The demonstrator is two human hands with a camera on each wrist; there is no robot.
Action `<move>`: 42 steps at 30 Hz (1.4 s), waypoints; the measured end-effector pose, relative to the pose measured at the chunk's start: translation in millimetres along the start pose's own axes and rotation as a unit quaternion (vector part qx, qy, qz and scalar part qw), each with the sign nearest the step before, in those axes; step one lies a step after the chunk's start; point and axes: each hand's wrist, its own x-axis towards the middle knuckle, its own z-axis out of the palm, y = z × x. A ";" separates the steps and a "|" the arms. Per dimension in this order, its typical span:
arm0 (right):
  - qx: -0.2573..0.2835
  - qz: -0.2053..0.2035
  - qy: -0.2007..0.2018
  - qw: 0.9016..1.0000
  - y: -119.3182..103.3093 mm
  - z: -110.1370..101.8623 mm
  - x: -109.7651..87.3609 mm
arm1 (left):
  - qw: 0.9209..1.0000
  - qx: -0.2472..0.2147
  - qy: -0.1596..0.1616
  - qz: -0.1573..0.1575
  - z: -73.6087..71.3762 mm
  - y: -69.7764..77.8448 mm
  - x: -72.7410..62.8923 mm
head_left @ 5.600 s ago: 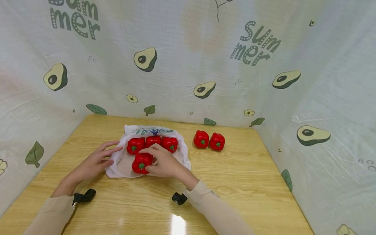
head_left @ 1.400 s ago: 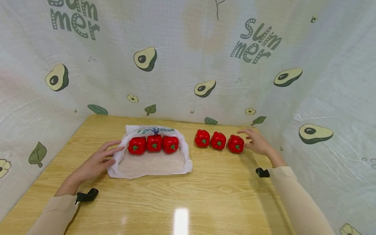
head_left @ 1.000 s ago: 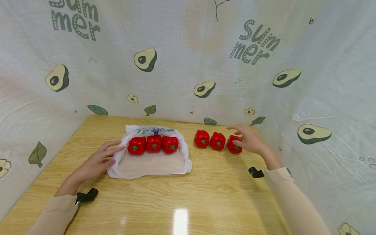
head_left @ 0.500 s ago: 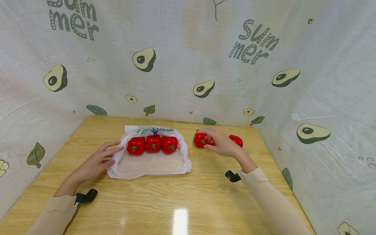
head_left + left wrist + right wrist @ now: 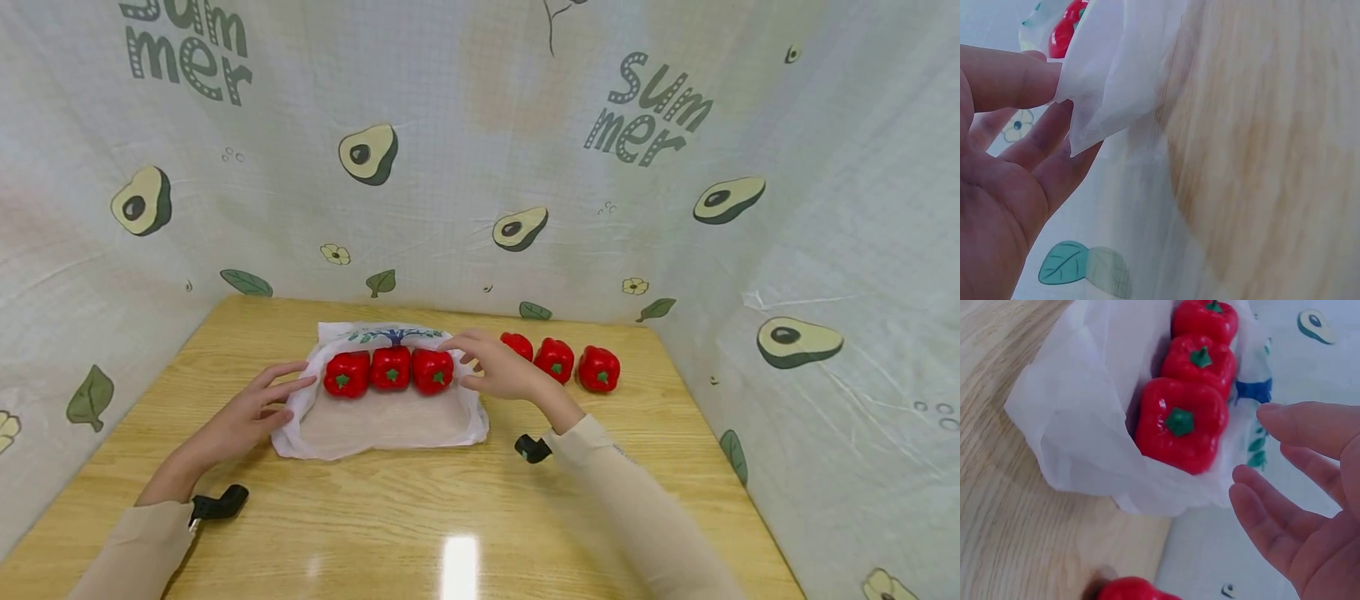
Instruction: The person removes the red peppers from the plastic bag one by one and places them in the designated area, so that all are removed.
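Observation:
A white bag (image 5: pixel 386 450) with a tree print lies on its side, mouth toward me. At its back sit a left red bell pepper (image 5: pixel 347 374), a middle one (image 5: pixel 391 368) and a right one (image 5: pixel 432 371), green stems facing out. My left hand (image 5: pixel 238 421) rests with spread fingers on the bag's left rim; in the left wrist view, fingertips touch the thin white edge (image 5: pixel 1110 81). My right hand (image 5: pixel 498 367) is over the bag's right rim, fingers loosely bent and holding nothing. In the right wrist view its fingertips are near the closest pepper (image 5: pixel 1182 425).
Right of the bag, three more red bell peppers stand in a row: one (image 5: pixel 517 343) partly hidden by my right hand, a second (image 5: pixel 554 360) and a third (image 5: pixel 598 369). The wooden table (image 5: pixel 360 525) meets a printed cloth (image 5: pixel 450 167) behind and at both sides.
The pepper my right hand held in the bag's mouth now ends the row at right. Released, that hand has come back left over the row to the bag. My left hand has stayed put.

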 end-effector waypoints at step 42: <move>-0.042 0.046 -0.058 0.996 24.3 31.4 47.7 | 1.000 -0.001 -0.003 0.000 1.3 1.0 -1.4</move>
